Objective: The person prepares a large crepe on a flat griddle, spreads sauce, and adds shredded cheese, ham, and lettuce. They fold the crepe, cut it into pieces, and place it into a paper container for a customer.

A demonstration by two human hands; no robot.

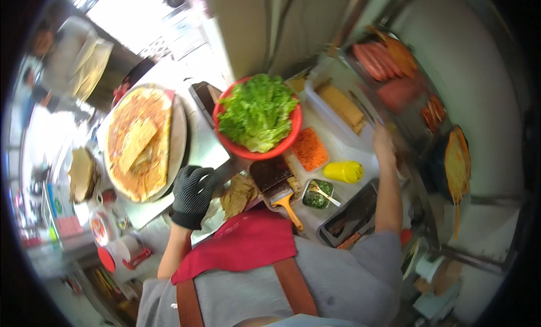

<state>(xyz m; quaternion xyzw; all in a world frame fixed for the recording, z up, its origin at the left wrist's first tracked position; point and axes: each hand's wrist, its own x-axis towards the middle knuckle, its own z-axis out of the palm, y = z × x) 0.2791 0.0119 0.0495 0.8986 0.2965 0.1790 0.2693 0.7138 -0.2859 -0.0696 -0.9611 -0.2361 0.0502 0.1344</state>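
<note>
My left hand (194,194), in a dark striped glove, is curled beside the round griddle plate (180,124). What its fingers hold, if anything, is hidden; a blurred grey shape lies just to its right. On the plate rests a browned pancake (125,158), one side folded straight, with a crisp fried sheet (138,141) on top. My bare right hand (384,144) reaches to the near right edge of a clear plastic bin (324,104) and closes round the end of a thin dark utensil (360,106). Inside the bin lie stacked tan crisp sheets (341,107).
Lettuce (258,110) fills a red bowl (216,121). Nearby stand shredded carrot (310,149), a yellow bottle (344,171), chopped greens (315,198) with a spoon, and dark sauce (269,172) with a brush (287,208). A meat tray (360,59) sits far right.
</note>
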